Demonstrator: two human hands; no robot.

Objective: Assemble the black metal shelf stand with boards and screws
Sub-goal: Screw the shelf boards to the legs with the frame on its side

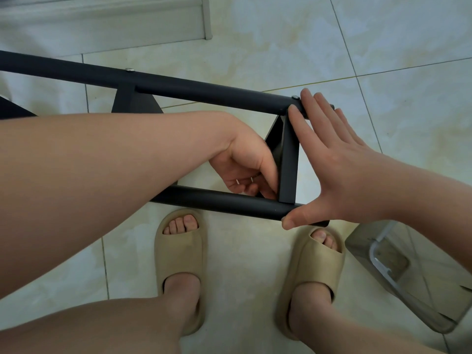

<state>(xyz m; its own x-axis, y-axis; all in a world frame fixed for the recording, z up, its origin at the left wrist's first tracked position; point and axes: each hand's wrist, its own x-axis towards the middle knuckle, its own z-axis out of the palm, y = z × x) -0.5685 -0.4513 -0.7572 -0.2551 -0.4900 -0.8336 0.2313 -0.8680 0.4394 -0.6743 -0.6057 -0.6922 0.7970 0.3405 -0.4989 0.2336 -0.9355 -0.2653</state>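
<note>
Black metal frame point(204, 92): cross bracket point(288, 162) at its end. Right hand point(339, 162), right of bracket: spread, bracing both tubes point(217, 200). Left hand point(245, 169), left of bracket: fingers curled by its foot, contents hidden. Hold square while fastening.

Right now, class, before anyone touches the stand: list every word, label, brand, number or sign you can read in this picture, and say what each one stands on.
None: there is no readable text anywhere in this view.
The black metal frame, its screw heads, the beige slippers and the clear container at lower right show no lettering, labels or numbers.
</note>
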